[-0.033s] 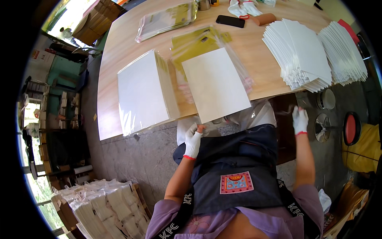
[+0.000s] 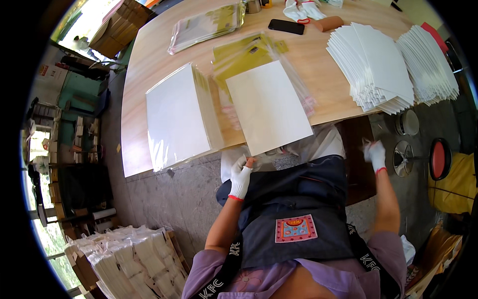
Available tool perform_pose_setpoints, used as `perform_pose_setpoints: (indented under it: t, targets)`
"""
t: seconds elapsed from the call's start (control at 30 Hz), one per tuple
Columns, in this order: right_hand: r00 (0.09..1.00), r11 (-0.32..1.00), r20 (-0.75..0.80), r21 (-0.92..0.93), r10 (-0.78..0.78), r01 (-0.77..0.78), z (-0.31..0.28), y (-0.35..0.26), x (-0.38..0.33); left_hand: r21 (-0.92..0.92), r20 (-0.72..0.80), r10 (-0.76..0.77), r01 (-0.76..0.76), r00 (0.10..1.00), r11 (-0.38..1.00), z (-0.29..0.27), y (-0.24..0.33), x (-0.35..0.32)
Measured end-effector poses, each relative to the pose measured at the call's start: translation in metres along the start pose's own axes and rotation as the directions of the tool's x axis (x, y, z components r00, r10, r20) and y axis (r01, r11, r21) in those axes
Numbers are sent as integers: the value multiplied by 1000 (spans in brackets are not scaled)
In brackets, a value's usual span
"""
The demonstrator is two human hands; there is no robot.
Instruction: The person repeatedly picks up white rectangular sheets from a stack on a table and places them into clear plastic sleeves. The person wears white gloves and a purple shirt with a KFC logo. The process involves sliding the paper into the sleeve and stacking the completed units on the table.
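Observation:
My left hand [image 2: 241, 178], in a white glove with bare fingertips, is closed just below the near corner of a white board [image 2: 269, 107]. What its fingers pinch is too small to make out. Clear plastic film [image 2: 318, 144] shows beneath the board's near edge, over my lap. The board lies across olive-and-clear plastic sleeves [image 2: 241, 55] and juts past the table edge. Out to the right, beside the table, my gloved right hand [image 2: 374, 155] is smeared by motion, so its fingers do not show clearly.
On the table [image 2: 137, 109] stand a stack of sleeved boards [image 2: 177, 117], more sleeves [image 2: 206, 27], fanned white boards [image 2: 373, 70], a phone [image 2: 286, 26] and spare gloves [image 2: 302, 11]. A round stool [image 2: 440, 159] stands at right, wrapped bundles [image 2: 124, 254] at lower left.
My right hand has shifted slightly down and right. The left hand stays almost in place under the board's corner, and the whole view has shifted a little.

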State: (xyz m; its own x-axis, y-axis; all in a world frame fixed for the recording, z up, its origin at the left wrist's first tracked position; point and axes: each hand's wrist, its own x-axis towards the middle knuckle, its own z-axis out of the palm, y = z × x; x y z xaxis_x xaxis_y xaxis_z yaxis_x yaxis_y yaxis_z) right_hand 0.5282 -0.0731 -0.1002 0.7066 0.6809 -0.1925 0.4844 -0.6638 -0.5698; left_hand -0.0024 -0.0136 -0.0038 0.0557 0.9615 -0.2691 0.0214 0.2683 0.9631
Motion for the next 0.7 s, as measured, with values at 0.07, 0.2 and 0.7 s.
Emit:
perform_pose_setpoints:
  t: [0.07, 0.2, 0.7]
  targets:
    - [808, 570, 524, -763, 270, 304, -25, -7, -41, 224, 68, 103, -116, 992, 968, -14, 2, -3]
    - [765, 634, 644, -581, -26, 510, -42, -72, -75, 783, -48, 455, -249, 889, 570, -28, -13, -15]
    - [833, 856, 442, 513, -331, 68, 67, -236, -124, -148, -293, 89, -137, 952, 979, -2, -16, 11]
